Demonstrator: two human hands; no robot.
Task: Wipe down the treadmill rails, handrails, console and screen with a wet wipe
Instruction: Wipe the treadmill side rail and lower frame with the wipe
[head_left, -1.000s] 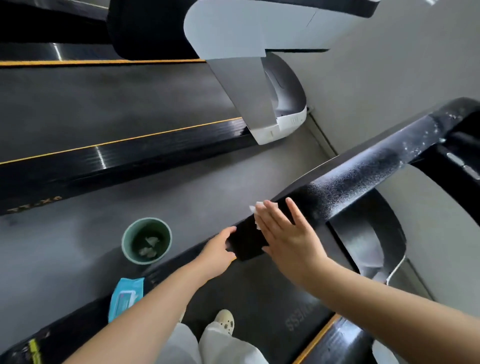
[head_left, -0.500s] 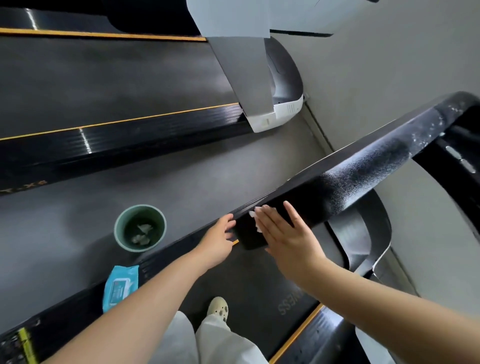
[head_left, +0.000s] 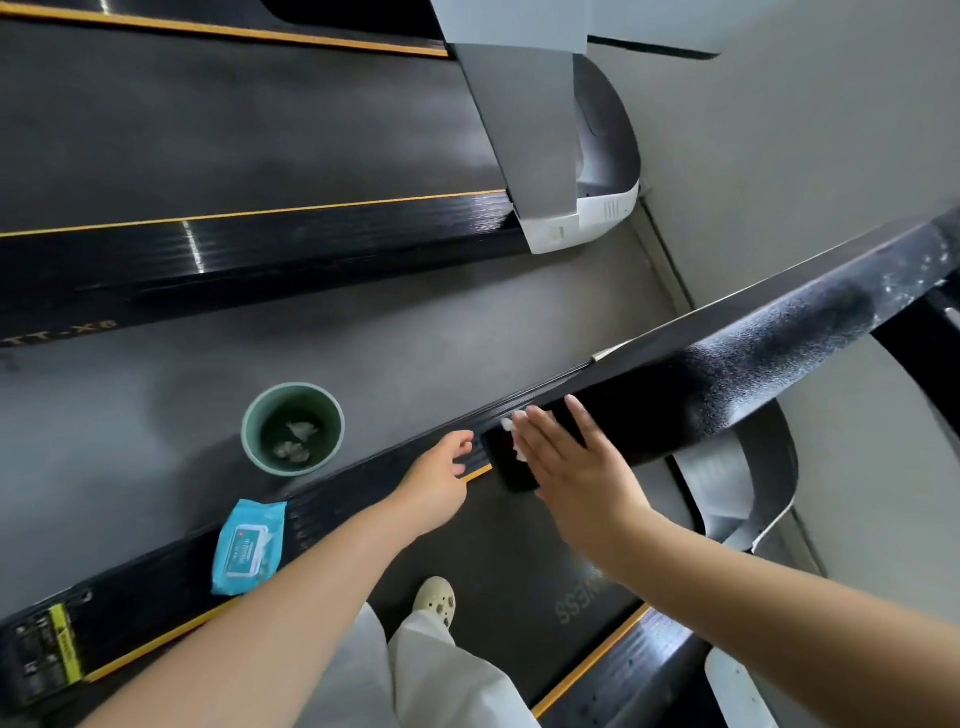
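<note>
A black treadmill handrail (head_left: 727, 374) runs from upper right down to the middle of the head view; its upper stretch is speckled with droplets. My right hand (head_left: 576, 462) lies flat with straight fingers on the rail's near end, pressing a white wet wipe (head_left: 514, 431) against it; only the wipe's edge shows past my fingers. My left hand (head_left: 441, 478) hovers just left of the rail's end with loosely bent fingers, holding nothing. Below runs the side rail (head_left: 337, 499) of the treadmill I stand on.
A blue wet-wipe pack (head_left: 249, 548) lies on the side rail. A green bin (head_left: 254, 415) holding used wipes stands on the floor beside it. A second treadmill (head_left: 260, 244) with a white motor cover (head_left: 597, 213) lies to the left. My shoe (head_left: 436, 600) rests on the belt.
The view has shifted; my right hand stays pressed on the wipe at the rail's end. My left hand has drawn slightly away from the rail end.
</note>
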